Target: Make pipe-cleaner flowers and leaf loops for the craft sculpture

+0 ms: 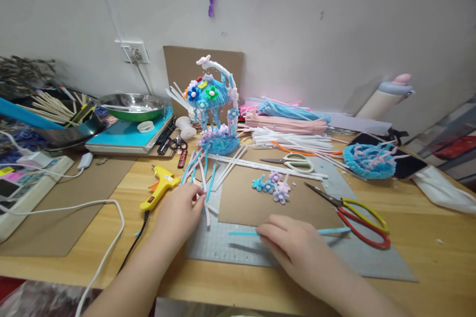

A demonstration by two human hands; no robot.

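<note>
the wooden tabletop (427,267) carries a grey cutting mat (372,257) with a brown cardboard sheet (253,203) lying on it, and behind them stands one blue fuzzy-wire ornament (213,109) with little flowers. three pairs of scissors show: a red and yellow pair (357,215), a pale pair (293,162) and a small black pair (177,143). one yellow glue gun (159,185) lies just left of the left hand (178,213), which is curled over a loose bunch of blue and white fuzzy wires (203,178), fingertips pinching at them. the right hand (293,247) rests flat and mostly open on one blue fuzzy wire (330,231) lying across the mat's near part. the work looks like picking and laying out single wires; the next move seems to call for a fine pinch to pull one strand free. about five small fuzzy flowers (275,185) sit on the cardboard
</note>
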